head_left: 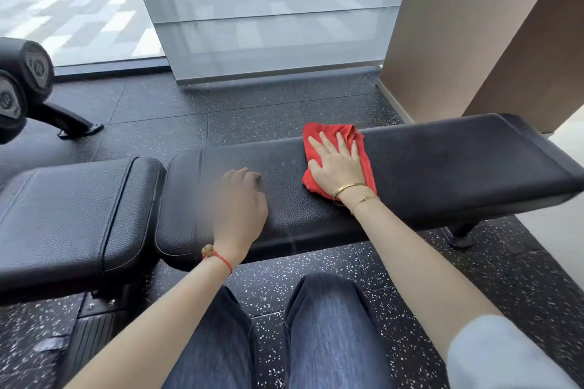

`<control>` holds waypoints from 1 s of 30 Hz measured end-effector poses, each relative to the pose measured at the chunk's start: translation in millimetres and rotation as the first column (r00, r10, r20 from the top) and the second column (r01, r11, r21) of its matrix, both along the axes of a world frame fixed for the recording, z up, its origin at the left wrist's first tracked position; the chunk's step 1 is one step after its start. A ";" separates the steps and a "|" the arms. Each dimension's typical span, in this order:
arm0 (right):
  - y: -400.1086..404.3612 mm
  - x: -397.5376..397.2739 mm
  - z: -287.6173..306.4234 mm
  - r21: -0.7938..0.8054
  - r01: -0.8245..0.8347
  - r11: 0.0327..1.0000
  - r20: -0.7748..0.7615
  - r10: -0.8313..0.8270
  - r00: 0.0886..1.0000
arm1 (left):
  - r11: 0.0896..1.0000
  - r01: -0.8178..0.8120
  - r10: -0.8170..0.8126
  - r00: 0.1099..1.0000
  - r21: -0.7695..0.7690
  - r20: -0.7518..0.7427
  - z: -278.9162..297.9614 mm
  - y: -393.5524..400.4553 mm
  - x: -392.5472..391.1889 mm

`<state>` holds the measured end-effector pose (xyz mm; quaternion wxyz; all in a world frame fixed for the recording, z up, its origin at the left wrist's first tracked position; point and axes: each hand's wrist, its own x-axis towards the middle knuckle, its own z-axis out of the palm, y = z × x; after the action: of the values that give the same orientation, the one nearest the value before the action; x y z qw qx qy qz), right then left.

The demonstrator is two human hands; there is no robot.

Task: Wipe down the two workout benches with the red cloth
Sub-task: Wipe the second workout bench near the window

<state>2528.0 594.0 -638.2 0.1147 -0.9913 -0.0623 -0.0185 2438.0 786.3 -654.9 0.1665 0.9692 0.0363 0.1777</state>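
A long black padded bench (442, 164) runs across the middle of the view, with its shorter seat pad (72, 218) at the left. The red cloth (325, 133) lies flat on the long pad, right of its middle. My right hand (336, 164) presses on the cloth with straight, spread fingers. On the bare pad to the left of the cloth rests my left hand (241, 202), its fingers loosely curled and holding nothing. Only this one bench is in view.
Black speckled rubber floor (252, 110) lies around the bench. Dumbbell ends (22, 85) on a rack stand at the far left. A frosted glass panel (268, 25) and a brown column (474, 35) rise behind the bench. My knees in jeans are below the bench.
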 end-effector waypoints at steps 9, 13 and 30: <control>11.0 -60.2 2.5 0.369 -0.167 0.914 0.104 0.139 0.985 | 1.000 0.006 -0.006 1.000 -0.005 0.012 0.9 2.2 -0.8; -11.0 -68.5 10.3 0.440 -0.008 0.898 0.233 -0.106 0.967 | 1.000 0.011 -0.011 1.000 0.000 0.010 0.8 2.3 -0.9; 3.6 -71.4 14.3 0.500 0.075 0.863 0.116 -0.152 0.981 | 0.999 0.013 -0.011 0.999 -0.049 0.039 1.2 3.8 -1.6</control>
<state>2456.6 597.6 -623.9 0.3575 -0.9266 -0.0054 -0.1160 2436.4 790.1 -653.7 0.1918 0.9614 0.0318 0.1945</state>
